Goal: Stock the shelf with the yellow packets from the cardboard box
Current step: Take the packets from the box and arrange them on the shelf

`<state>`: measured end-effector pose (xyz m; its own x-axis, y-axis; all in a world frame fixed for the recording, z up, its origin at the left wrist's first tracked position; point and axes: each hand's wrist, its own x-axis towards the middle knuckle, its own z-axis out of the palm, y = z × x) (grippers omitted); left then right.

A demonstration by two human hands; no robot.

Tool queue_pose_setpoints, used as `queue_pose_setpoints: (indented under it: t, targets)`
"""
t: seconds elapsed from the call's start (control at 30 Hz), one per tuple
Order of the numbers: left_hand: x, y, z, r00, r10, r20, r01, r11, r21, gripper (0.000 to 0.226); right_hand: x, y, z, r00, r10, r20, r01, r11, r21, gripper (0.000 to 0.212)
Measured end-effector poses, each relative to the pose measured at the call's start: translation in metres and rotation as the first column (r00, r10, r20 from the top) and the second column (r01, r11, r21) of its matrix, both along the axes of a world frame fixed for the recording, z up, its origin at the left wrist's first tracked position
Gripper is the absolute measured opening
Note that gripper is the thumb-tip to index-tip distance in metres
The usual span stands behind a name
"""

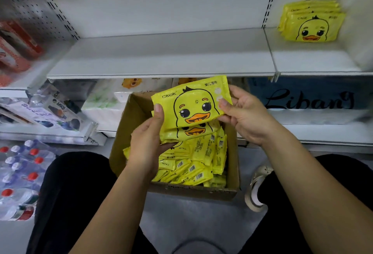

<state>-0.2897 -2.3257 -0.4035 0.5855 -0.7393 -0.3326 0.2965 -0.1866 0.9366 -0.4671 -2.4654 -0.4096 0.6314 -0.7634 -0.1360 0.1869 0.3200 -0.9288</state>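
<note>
**Step in hand: squaring a bundle before placement**

Both hands are raised over the cardboard box point(124, 126), which sits directly beneath them.

- The left hand point(147, 134) grips the bundle point(189, 132) at its left edge, with the thumb on the printed face and the fingers curled underneath.
- The right hand point(244, 116) pinches the right edge of the top packet point(193, 100).
- We see at least two packets in the bundle and cannot tell whether more lie behind them.
- The loose packets point(193, 167) fill the box below the left wrist.

Procedure, as we judge it:

1. The top packet sits tilted and offset upward from the one beneath. We slide it down with the right hand until the edges meet.
2. We support the bundle from below with the left fingers, since soft packets are likely to sag at the free end.
3. We carry the bundle up to the shelf point(161, 56). The stocked pile point(312, 24) lies above and to the right of the right hand, well apart from it.
4. We lay the bundle duck face up, matching that pile.

Caution: a grip on one edge alone may let the lower packet slip back into the box.
</note>
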Motion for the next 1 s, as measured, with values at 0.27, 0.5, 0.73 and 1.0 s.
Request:
queue_pose_setpoints:
  t: [0.27, 0.5, 0.73, 1.0]
  targets:
    - [-0.028, -0.076, 0.009, 0.991, -0.114, 0.071, 0.116, 0.993, -0.023, 0.026, -0.034, -0.046, -0.01, 0.947, -0.296, -0.126, 0.264, 0.938, -0.222, 0.054]
    - [-0.061, -0.164, 0.006, 0.979, -0.195, 0.064, 0.199, 0.977, -0.075, 0.035, -0.059, -0.095, -0.015, 0.95, -0.25, -0.188, 0.276, 0.952, 0.13, 0.061]
    - [-0.095, -0.26, 0.005, 0.938, -0.347, 0.0, 0.347, 0.937, -0.037, 0.041, -0.099, -0.149, -0.018, 0.714, -0.67, -0.202, 0.686, 0.728, 0.01, 0.035]
    - [-0.15, -0.387, 0.001, 0.906, -0.377, 0.191, 0.389, 0.921, -0.026, 0.011, -0.141, -0.185, -0.028, 0.106, -0.968, -0.227, 0.948, 0.167, -0.269, 0.04]
